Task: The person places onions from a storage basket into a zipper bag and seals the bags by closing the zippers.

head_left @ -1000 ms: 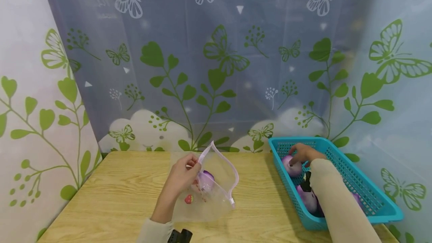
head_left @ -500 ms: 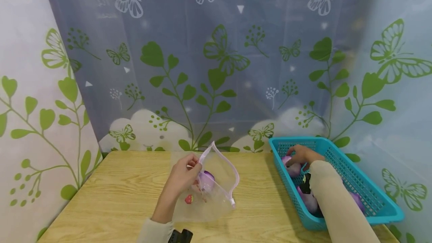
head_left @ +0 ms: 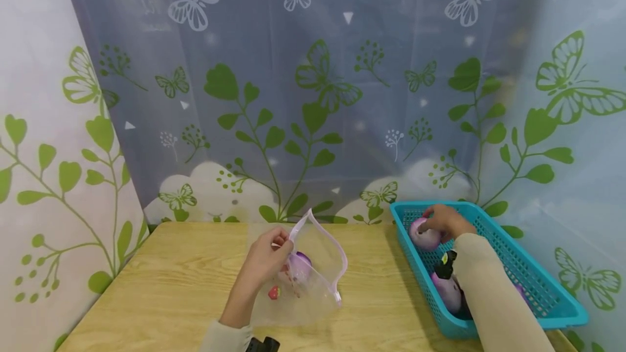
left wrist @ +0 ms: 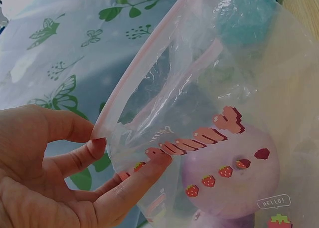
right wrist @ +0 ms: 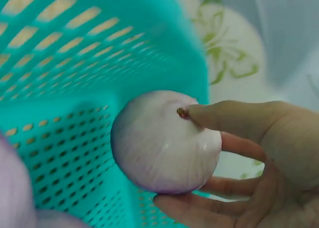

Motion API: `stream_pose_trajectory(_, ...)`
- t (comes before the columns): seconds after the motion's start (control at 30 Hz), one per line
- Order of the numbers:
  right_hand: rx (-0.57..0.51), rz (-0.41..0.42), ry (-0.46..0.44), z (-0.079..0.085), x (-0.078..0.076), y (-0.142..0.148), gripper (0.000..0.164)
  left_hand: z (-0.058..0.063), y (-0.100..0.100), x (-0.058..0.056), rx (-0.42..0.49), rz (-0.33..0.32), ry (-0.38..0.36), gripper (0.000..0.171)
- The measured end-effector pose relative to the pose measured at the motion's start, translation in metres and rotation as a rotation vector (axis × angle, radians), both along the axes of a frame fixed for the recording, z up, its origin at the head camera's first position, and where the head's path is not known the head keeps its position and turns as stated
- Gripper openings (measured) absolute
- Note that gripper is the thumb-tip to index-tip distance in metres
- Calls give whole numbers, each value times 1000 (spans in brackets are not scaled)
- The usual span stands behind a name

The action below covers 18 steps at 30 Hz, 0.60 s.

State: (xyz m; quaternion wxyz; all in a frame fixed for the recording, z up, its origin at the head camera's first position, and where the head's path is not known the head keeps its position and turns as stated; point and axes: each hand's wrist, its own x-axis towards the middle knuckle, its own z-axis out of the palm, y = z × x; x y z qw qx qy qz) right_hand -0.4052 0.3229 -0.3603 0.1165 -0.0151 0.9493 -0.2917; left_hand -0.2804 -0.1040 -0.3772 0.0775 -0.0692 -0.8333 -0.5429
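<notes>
My left hand (head_left: 266, 254) pinches the edge of a clear zip bag (head_left: 344, 258) between thumb and fingers. The bag's mouth gapes, and its front carries red lettering and strawberry prints. Inside it lies a purple onion (left wrist: 229, 173), seen through the plastic in the left wrist view. Over at the teal basket (head_left: 562, 316), my right hand (head_left: 449, 222) grips another purple-white onion (right wrist: 159, 148). The thumb presses beside its brown root end, with the fingers around the far side. This onion is at the basket's back left corner.
More onions lie in the basket, one near its front left (head_left: 447, 292) and others partly hidden under the right forearm. The basket stands at the right of the wooden table (head_left: 176, 270). Printed curtains (head_left: 313, 134) hang behind and at both sides.
My right fingers have settled around the onion in the basket corner, and it has turned and risen slightly. The left hand keeps its pinch on the bag without moving.
</notes>
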Motion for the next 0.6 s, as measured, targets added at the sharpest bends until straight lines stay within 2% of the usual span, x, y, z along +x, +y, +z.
stream_pose_trajectory(0.2,-73,-39,26,22,5,-11,61,0,0,1,2,1,8,6)
stream_pose_trajectory(0.43,59,-36,105,43,14,-26,62,1,0,1,-3,4,17,6)
stream_pose_trajectory(0.6,77,-13,121,52,22,-37,63,1,0,1,-2,1,12,7)
